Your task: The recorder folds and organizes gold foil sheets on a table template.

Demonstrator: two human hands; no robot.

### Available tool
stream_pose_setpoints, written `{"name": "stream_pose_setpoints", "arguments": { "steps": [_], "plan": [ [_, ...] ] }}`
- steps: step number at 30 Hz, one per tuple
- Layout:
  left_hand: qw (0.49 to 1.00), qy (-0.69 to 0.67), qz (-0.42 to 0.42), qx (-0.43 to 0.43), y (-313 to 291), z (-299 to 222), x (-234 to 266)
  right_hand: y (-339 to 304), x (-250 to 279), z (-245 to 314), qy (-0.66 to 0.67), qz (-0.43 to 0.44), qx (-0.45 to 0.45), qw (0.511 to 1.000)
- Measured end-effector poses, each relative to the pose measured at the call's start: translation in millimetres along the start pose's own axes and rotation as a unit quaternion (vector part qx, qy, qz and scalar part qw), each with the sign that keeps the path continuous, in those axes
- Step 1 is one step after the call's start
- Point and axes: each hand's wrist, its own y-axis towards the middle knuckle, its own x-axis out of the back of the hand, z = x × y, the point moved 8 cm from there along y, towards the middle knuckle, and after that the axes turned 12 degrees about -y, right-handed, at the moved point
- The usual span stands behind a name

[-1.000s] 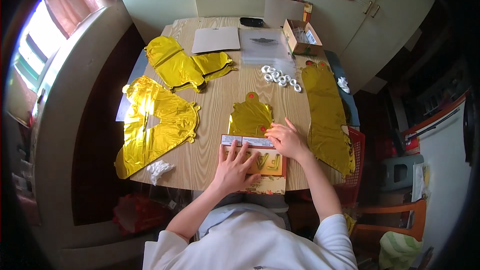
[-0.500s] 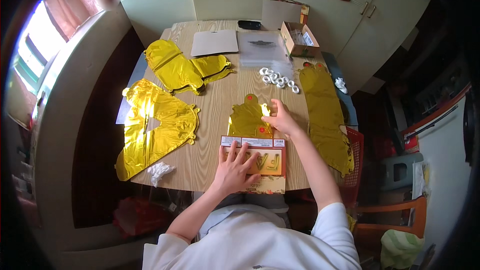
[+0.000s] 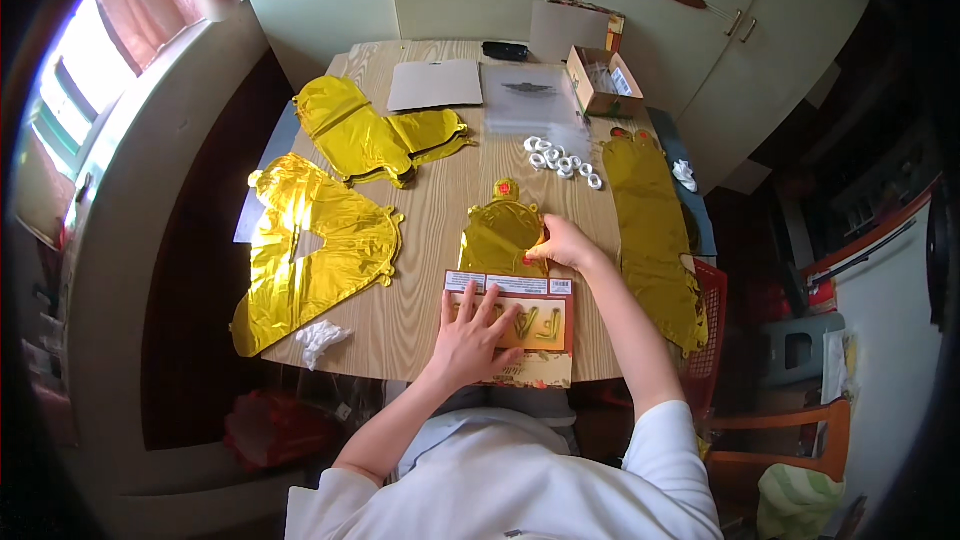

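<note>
In front of me on the wooden table (image 3: 425,290) lies a printed card (image 3: 545,370), orange and cream with a white strip along its far edge. My left hand (image 3: 470,342) rests flat on it with fingers spread. A folded gold foil balloon (image 3: 495,232) sticks out past the card's far edge, with a rounded tab and red round stickers. At its right edge my right hand (image 3: 566,244) pinches the foil beside the lower sticker. Whether the balloon's near end lies under or inside the card is hidden.
Unfolded gold foil balloons lie at the left (image 3: 310,260), far left (image 3: 375,135) and right (image 3: 650,230). White ribbon rolls (image 3: 560,160) sit beyond my right hand. Farther back are clear plastic sheets (image 3: 530,110), a grey board (image 3: 435,85) and a small cardboard box (image 3: 605,85).
My right hand has come slightly nearer and closed its fingers on the balloon's right edge. The balloon's far part has shifted a little. My left hand stays on the card.
</note>
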Motion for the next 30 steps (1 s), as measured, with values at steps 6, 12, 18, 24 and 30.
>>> {"name": "stream_pose_setpoints", "arguments": {
  "steps": [6,12,18,24,30],
  "plan": [
    [1.000,-0.007,-0.004,0.013,1,-1,0,3,-2,-5,-0.052,-0.015,-0.003,0.999],
    [1.000,-0.014,-0.011,0.016,-1,-4,0,3,-2,-7,-0.070,-0.018,-0.011,0.997],
    [0.999,-0.024,-0.022,0.019,-1,-4,0,-2,-1,-1,-0.072,-0.009,-0.021,0.997],
    [0.999,-0.017,-0.020,0.019,1,-4,-1,-12,-4,6,0.054,0.042,-0.030,0.997],
    [1.000,-0.015,-0.023,0.014,0,-5,0,-26,-13,12,0.145,0.044,0.056,0.987]
  ]
}}
